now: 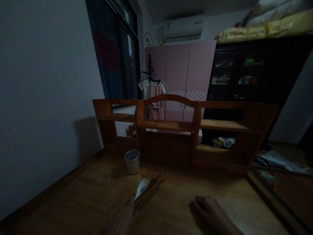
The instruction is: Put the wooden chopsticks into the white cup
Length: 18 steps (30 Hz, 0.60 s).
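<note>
Holding chopsticks (153, 187), seemingly, amid open desk (85, 195).

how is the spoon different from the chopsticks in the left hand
The spoon is white with a rounded bowl, while the chopsticks are brown, thin and straight. The spoon is a single piece, whereas the chopsticks are a bundle of several sticks. The chopsticks reach farther forward than the spoon, which lies to their left. Both stick out from the left hand above the desk.
</note>
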Each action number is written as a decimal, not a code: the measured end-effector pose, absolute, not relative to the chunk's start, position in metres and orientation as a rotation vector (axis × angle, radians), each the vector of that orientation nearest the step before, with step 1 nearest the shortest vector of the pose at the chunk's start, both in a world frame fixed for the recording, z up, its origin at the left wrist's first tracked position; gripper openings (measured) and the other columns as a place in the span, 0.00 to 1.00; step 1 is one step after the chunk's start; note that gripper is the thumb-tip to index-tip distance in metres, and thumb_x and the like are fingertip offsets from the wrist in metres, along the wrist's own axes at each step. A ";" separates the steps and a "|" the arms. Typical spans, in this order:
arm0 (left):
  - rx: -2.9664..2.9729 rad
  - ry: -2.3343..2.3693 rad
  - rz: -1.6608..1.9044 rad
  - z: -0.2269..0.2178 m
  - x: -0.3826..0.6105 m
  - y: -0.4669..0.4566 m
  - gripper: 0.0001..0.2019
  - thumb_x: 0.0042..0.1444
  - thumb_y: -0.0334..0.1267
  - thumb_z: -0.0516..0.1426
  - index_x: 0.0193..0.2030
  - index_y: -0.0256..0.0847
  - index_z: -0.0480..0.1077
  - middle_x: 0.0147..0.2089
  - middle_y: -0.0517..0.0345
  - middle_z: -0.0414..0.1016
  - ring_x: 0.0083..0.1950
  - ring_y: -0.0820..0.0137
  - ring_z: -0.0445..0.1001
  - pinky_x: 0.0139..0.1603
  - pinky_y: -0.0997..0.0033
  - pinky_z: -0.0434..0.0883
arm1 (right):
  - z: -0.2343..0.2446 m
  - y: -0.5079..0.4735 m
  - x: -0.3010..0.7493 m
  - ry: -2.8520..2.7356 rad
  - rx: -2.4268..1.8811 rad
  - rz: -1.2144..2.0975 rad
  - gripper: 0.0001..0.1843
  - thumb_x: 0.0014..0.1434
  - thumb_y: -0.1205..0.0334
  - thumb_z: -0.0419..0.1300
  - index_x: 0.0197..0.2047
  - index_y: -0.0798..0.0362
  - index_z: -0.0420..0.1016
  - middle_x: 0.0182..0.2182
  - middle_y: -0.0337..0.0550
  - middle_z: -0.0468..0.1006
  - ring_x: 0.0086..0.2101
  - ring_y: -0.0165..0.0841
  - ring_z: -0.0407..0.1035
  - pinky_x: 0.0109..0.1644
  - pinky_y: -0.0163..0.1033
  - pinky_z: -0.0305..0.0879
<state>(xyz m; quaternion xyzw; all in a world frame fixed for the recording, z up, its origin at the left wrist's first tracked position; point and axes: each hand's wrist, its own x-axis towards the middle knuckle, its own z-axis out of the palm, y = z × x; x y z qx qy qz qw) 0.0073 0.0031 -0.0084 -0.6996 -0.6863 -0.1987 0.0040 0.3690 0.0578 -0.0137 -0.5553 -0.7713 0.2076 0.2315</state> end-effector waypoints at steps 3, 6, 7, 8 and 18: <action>-2.211 -2.156 -0.584 -0.021 0.017 0.015 0.21 0.59 0.34 0.47 0.56 0.43 0.72 0.42 0.48 0.83 0.39 0.55 0.80 0.39 0.59 0.75 | -0.017 0.058 0.371 -2.114 -1.525 0.527 0.25 0.66 0.49 0.49 0.26 0.53 0.75 0.23 0.46 0.76 0.23 0.31 0.65 0.26 0.37 0.47; -2.234 -2.143 -0.553 -0.033 0.024 0.027 0.22 0.58 0.32 0.48 0.57 0.44 0.72 0.45 0.47 0.82 0.41 0.54 0.81 0.41 0.58 0.75 | -0.018 0.058 0.371 -2.159 -1.499 0.524 0.24 0.67 0.49 0.49 0.28 0.53 0.76 0.24 0.46 0.77 0.24 0.32 0.67 0.27 0.37 0.49; -2.244 -2.138 -0.551 -0.036 0.026 0.030 0.23 0.58 0.31 0.48 0.57 0.44 0.71 0.45 0.48 0.82 0.42 0.55 0.81 0.42 0.58 0.75 | -0.017 0.058 0.371 -2.165 -1.498 0.526 0.24 0.67 0.50 0.48 0.29 0.53 0.77 0.24 0.47 0.77 0.24 0.32 0.67 0.27 0.37 0.49; -2.253 -2.133 -0.557 -0.038 0.028 0.031 0.23 0.58 0.30 0.48 0.58 0.44 0.71 0.46 0.48 0.82 0.43 0.56 0.81 0.43 0.59 0.75 | -0.016 0.057 0.371 -2.160 -1.505 0.522 0.24 0.67 0.49 0.48 0.28 0.53 0.77 0.24 0.47 0.77 0.25 0.32 0.68 0.27 0.37 0.50; -2.364 -2.234 -0.361 -0.018 0.039 0.031 0.25 0.63 0.40 0.49 0.65 0.34 0.63 0.62 0.41 0.71 0.61 0.57 0.71 0.59 0.61 0.69 | -0.011 0.052 0.365 -2.037 -1.546 0.561 0.25 0.64 0.47 0.50 0.23 0.53 0.73 0.20 0.44 0.73 0.21 0.30 0.63 0.24 0.37 0.46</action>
